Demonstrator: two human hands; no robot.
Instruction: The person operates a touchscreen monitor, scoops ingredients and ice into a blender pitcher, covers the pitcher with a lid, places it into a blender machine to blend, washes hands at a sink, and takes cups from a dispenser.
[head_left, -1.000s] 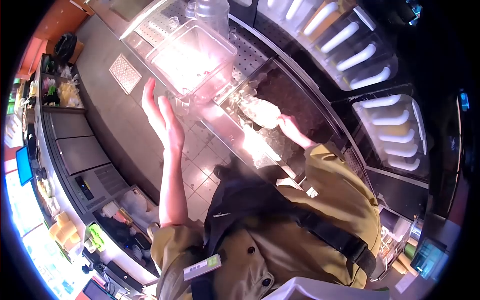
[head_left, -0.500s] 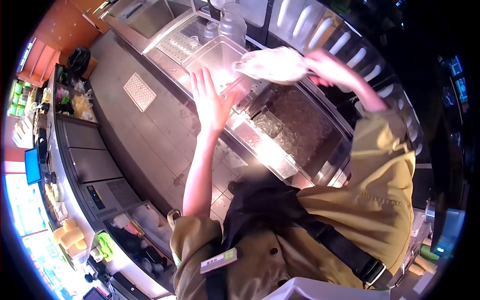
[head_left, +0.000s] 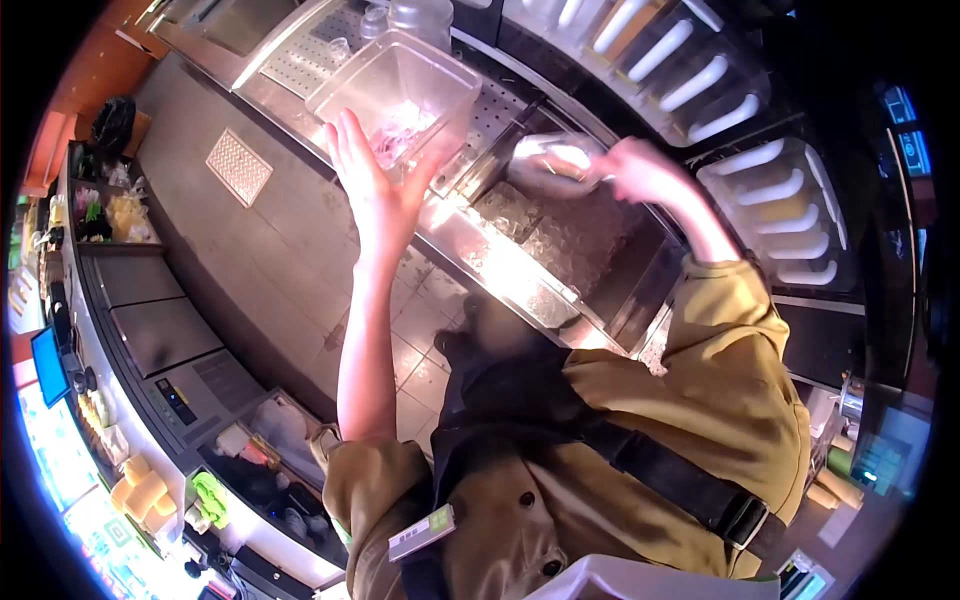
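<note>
My right hand [head_left: 642, 172] is wrapped around the handle of a scoop [head_left: 552, 163], which is blurred and glinting over the ice bin. Below it, loose ice [head_left: 575, 240] lies in the metal bin. My left hand [head_left: 378, 200] is open, fingers stretched and thumb apart, at the near side of a clear plastic tub [head_left: 335, 92]. It seems to steady the tub, though exact contact is hard to see. A bright heap of what looks like ice [head_left: 402, 128] sits inside the tub, which stands on a perforated metal drainboard [head_left: 290, 70].
Clear jugs [head_left: 420, 22] stand behind the tub. Lidded bins with white handles [head_left: 780, 205] line the far right. A steel ledge [head_left: 490, 265] fronts the ice bin. To the left are a tiled floor with a drain cover [head_left: 239, 168] and a long counter [head_left: 225, 490].
My right hand has brought the scoop down and away from the tub, from beside its rim to over the ice bin. My left hand stays by the tub. The camera view has shifted.
</note>
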